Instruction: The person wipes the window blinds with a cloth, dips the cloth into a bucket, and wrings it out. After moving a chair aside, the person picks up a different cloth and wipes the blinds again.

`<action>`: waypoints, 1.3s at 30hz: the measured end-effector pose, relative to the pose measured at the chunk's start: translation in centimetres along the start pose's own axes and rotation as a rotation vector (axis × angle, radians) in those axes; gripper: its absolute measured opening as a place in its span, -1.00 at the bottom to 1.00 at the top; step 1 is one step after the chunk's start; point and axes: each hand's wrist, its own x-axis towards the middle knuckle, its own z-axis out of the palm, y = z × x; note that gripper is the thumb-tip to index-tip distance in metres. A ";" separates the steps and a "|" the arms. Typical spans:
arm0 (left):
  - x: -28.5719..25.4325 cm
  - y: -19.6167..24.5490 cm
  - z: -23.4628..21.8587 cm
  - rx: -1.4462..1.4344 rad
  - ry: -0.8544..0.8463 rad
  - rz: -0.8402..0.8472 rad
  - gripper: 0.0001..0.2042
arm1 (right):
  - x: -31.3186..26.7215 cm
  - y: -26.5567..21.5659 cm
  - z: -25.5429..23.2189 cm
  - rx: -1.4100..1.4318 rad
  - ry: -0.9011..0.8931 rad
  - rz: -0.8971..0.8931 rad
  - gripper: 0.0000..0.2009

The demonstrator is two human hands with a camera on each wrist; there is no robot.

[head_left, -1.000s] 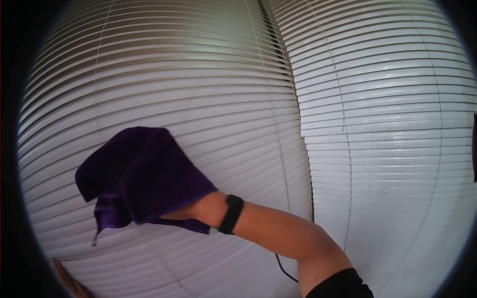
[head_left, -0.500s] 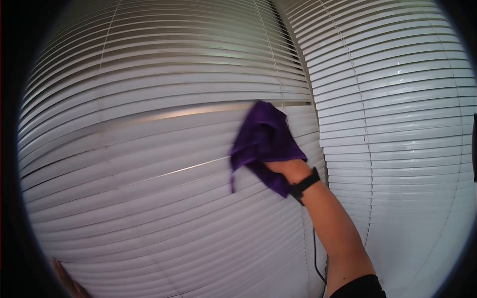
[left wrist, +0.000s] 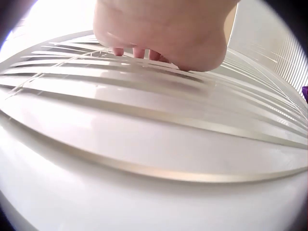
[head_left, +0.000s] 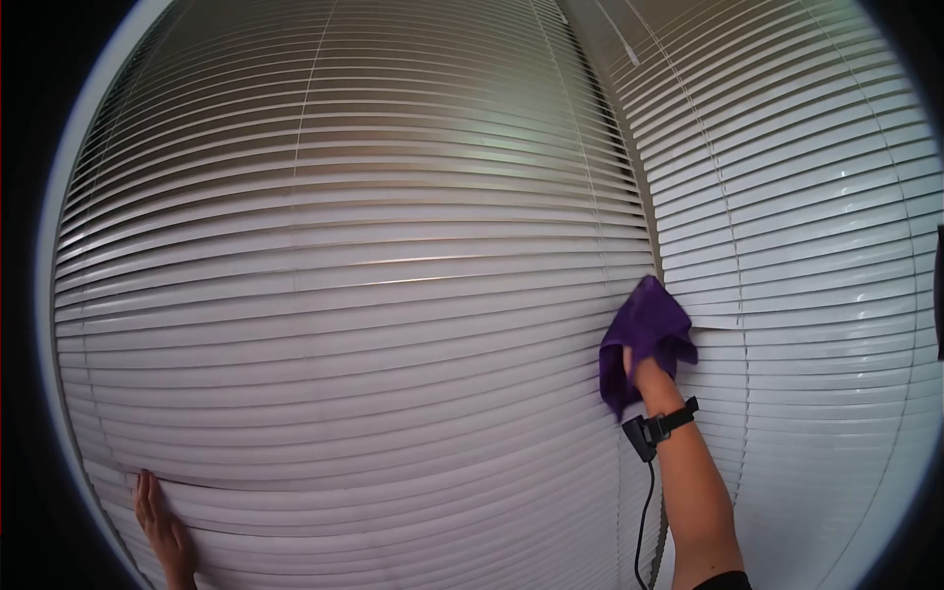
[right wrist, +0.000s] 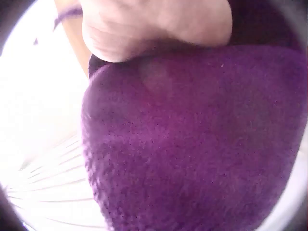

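White slatted blinds point(head_left: 393, 374) spread across the head view. At their right side, by the corner, my right hand point(head_left: 649, 380) holds a purple cloth point(head_left: 651, 320) up against the slats. The cloth drapes over the fingers and hides them. In the right wrist view, the fuzzy purple cloth point(right wrist: 192, 130) fills most of the picture below the heel of the hand. My left hand point(head_left: 162, 523) rests on the lower left slats with its fingers extended. The left wrist view has the heel of that hand point(left wrist: 161, 31) over the slats, fingertips pointing away along them.
A second set of white blinds point(head_left: 806, 226) meets the first at a corner on the right. Thin cords point(head_left: 594, 197) run down through the slats. A black cable point(head_left: 644, 521) hangs from the black strap point(head_left: 678, 421) on the right wrist.
My right hand has carried the cloth from the left across the blinds to the corner at the right. The left hand shows more fully now, as the view has shifted.
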 end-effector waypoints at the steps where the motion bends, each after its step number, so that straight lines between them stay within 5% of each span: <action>1: 0.1 0.4 -0.8 0.002 -0.024 -0.013 -0.39 | 0.2 -2.6 -1.6 0.116 -0.029 -0.146 -0.43; 2: -0.1 0.6 -1.3 0.001 -0.045 -0.025 -0.41 | 0.7 -6.7 -3.6 0.231 -0.055 -0.294 -0.45; 3: 0.3 0.5 -1.4 -0.002 -0.041 -0.019 -0.41 | 1.8 -11.4 -2.6 0.026 -0.030 -0.547 -0.49; 4: 0.3 0.1 -1.5 0.033 -0.037 -0.015 -0.42 | 2.8 -15.0 -2.5 0.160 0.017 -0.636 -0.52; 5: 0.1 -0.3 -1.4 0.071 -0.030 -0.013 -0.43 | 3.6 -19.5 -4.4 0.112 -0.135 -0.614 -0.52; 7: 0.2 -1.5 -0.3 0.038 0.079 -0.035 -0.43 | 5.2 -23.6 -2.1 0.534 -0.144 -0.769 -0.49; 8: 0.5 -1.7 0.3 0.004 0.181 -0.052 -0.42 | 6.0 -25.0 0.0 0.176 0.089 -0.940 -0.51; 10: 2.9 1.5 -0.8 -0.017 0.258 -0.079 -0.45 | 6.5 -30.7 -1.3 0.066 -0.362 -0.688 -0.52; 11: 4.5 2.8 -1.1 -0.004 0.346 -0.039 -0.44 | 7.2 -32.0 1.6 0.400 -0.098 -0.782 -0.51; 12: 6.2 4.2 -1.7 0.014 0.433 -0.002 -0.44 | 7.5 -33.7 1.3 0.412 -0.227 -0.716 -0.50; 16: 18.1 12.9 -6.7 -0.068 0.403 0.223 -0.44 | 8.3 -36.1 6.0 0.454 -0.071 -0.796 -0.48; 20: 26.0 19.4 -6.1 0.011 0.389 0.214 -0.45 | 7.7 -35.3 10.8 0.403 -0.052 -0.721 -0.40; 23: 28.5 20.8 -3.9 -0.049 0.327 0.148 -0.46 | 8.3 -35.4 6.0 0.275 -0.290 -0.679 -0.36; 26: 29.7 21.1 -1.9 -0.045 0.293 0.122 -0.46 | 8.7 -34.7 7.7 0.251 -0.117 -0.754 -0.36; 30: 29.3 21.3 -1.1 0.062 0.269 0.073 -0.46 | 10.7 -32.7 9.0 0.246 -0.121 -0.806 -0.36; 32: 29.4 20.8 -0.8 0.073 0.278 0.089 -0.45 | 12.8 -30.5 7.6 0.165 -0.216 -0.765 -0.37; 33: 29.6 20.7 -0.6 0.098 0.280 0.081 -0.45 | 14.2 -28.4 9.0 0.108 -0.127 -0.804 -0.39; 34: 29.6 20.4 -0.4 0.098 0.273 0.083 -0.45 | 15.2 -26.6 7.4 0.069 -0.292 -0.746 -0.32; 39: 30.2 20.0 0.1 0.079 0.284 0.092 -0.45 | 18.6 -15.0 5.4 -0.042 -0.322 -0.482 -0.35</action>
